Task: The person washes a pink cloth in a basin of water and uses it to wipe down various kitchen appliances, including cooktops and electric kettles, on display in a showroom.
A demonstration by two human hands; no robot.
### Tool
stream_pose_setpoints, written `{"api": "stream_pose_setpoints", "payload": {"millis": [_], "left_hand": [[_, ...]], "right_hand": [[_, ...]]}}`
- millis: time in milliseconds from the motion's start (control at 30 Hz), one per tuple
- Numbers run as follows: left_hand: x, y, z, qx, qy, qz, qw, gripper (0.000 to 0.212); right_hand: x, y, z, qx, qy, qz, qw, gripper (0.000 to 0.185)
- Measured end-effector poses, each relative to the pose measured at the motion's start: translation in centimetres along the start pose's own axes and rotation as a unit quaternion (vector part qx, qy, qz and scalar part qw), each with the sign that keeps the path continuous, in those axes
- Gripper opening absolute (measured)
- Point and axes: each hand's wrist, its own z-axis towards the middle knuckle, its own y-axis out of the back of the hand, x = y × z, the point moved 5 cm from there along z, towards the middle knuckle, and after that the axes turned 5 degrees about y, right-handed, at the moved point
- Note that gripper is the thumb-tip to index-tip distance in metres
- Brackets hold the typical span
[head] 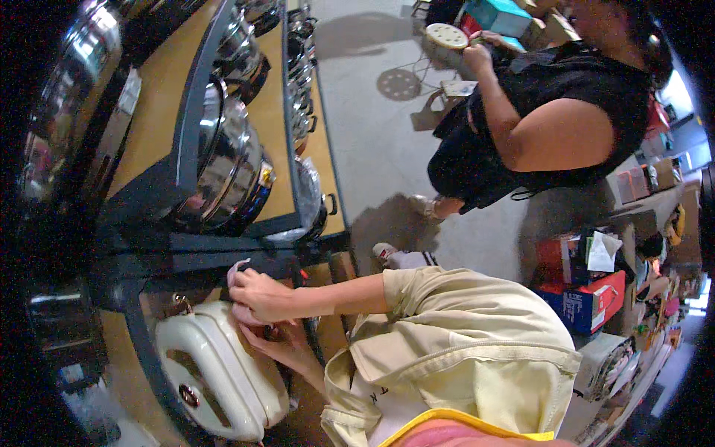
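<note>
A pale pink cloth (247,315) is bunched in my right hand (260,296), with one end sticking out past the fingers. My right hand is at the edge of a glossy cream kitchen appliance (223,374) with rounded sides, a dark curved panel and a shiny round badge. A small metal fitting (181,303) stands out at one end of it. Just under the right hand is my left hand (285,346), its fingers reaching to the cloth beside the appliance. The right hand partly hides it, so its grip is unclear.
Shelves beside me carry stainless steel pots (229,162) and a plastic-wrapped pan (310,195). Another person (536,123) stands across the grey floor (368,112), hands at a round white perforated disc (447,35). Boxes (592,302) are stacked behind me.
</note>
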Motion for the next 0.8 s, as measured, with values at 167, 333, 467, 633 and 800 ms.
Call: {"api": "stream_pose_setpoints", "payload": {"millis": [167, 333, 467, 633, 800], "left_hand": [[4.2, -3.3, -0.2, 0.026, 0.117, -0.161, 0.98, 0.062], [5.1, -1.0, 0.2, 0.009, 0.139, -0.1, 0.985, 0.042], [7.1, 0.2, -2.4, -0.004, 0.247, -0.168, 0.954, 0.022], [3.5, 2.1, -4.2, -0.055, 0.242, -0.163, 0.955, 0.02], [0.8, 4.6, -6.4, -0.028, 0.163, 0.148, 0.975, 0.029]], "right_hand": [[1.3, 4.2, 1.1, 0.025, 0.017, -0.028, 0.999, 0.014], [3.4, 5.0, 2.0, 0.007, 0.069, -0.038, 0.997, 0.019], [2.1, 2.3, 0.5, 0.084, 0.084, -0.277, 0.954, 0.021], [7.1, 5.7, -1.5, 0.195, 0.1, -0.129, 0.967, 0.016], [7.2, 2.4, -6.3, 0.481, -0.03, -0.111, 0.869, 0.012]]}}
